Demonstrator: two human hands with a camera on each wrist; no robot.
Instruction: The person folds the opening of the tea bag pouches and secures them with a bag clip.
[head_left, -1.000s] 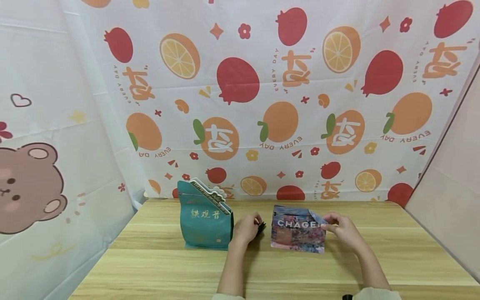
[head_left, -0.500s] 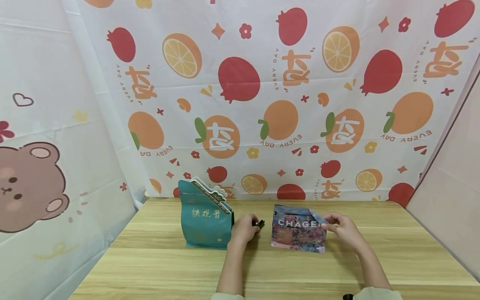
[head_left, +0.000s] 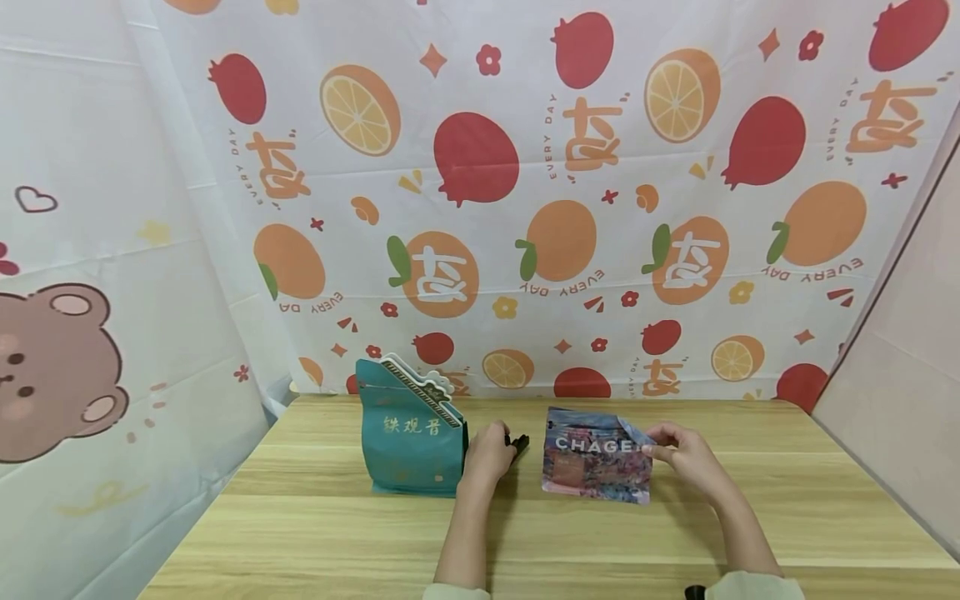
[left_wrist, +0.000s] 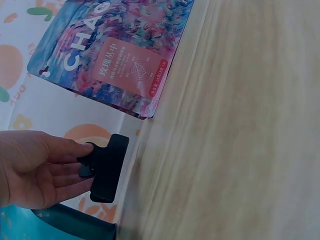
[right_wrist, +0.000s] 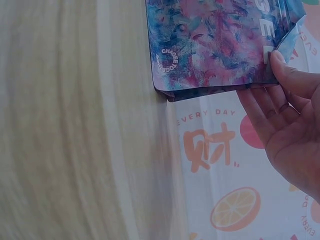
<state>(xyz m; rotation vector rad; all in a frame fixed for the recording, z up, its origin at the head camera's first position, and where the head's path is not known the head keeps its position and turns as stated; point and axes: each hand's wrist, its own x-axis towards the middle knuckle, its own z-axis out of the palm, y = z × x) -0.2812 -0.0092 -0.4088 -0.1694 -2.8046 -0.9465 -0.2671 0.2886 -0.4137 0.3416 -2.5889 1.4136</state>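
Observation:
My left hand (head_left: 489,454) pinches a black bulldog-style clip (left_wrist: 110,167) by its handles, its wide jaw turned away from the palm in the left wrist view. The clip hovers between two bags, apart from both. To its right stands a pink and blue CHAGEE tea bag (head_left: 596,458), its top right corner folded down. My right hand (head_left: 686,457) pinches that bag's right edge by the fold, thumb in front (right_wrist: 295,107) and fingers behind. Just left of my left hand stands a teal tea bag (head_left: 412,442) with a white and dark clip (head_left: 427,387) along its slanted, folded top.
The wooden table (head_left: 360,550) carries both bags. A fruit-print cloth (head_left: 555,167) hangs behind its far edge, and a bear-print cloth (head_left: 172,417) hangs at the left. A small black object (head_left: 695,592) shows by the right sleeve at the bottom edge.
My left hand has shifted slightly and the clip has turned in it, so more of its dark length shows pointing up to the right. The right hand and the bags stay about where they were.

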